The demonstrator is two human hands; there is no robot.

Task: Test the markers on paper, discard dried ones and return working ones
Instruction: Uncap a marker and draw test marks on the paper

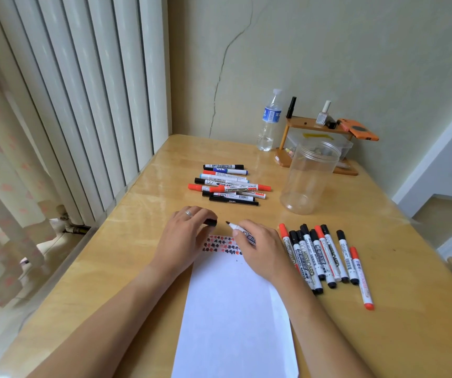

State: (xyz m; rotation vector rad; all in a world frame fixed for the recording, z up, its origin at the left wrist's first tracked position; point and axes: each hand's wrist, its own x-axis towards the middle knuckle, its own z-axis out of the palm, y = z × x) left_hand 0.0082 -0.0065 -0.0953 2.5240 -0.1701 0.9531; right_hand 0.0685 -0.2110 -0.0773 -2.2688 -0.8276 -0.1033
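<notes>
We see our left hand resting palm-down at the far left corner of the paper, its fingers curled round a small black cap that pokes out past the fingertips; a plain ring sits on one finger. Our right hand grips an uncapped marker, the thumb and first fingers closed round its white, printed barrel, the dark tapered tip pointing up and left toward the cap, with a small gap between tip and cap. The tip is lifted off the sheet, as far as we can tell.

The paper is a smooth white rectangle lying lengthwise before us on the glossy pale wooden table. Its far edge carries rows of small red and black marks, partly covered by both hands.

To the right of the paper lies a row of capped markers, slim white cylinders with black or red caps, laid side by side and mostly touching. Farther off, beyond our hands, a looser pile of markers lies crosswise, with red, black and blue caps. Right of that pile stands a clear plastic jar, wide-mouthed with a threaded rim and no lid on it.
</notes>
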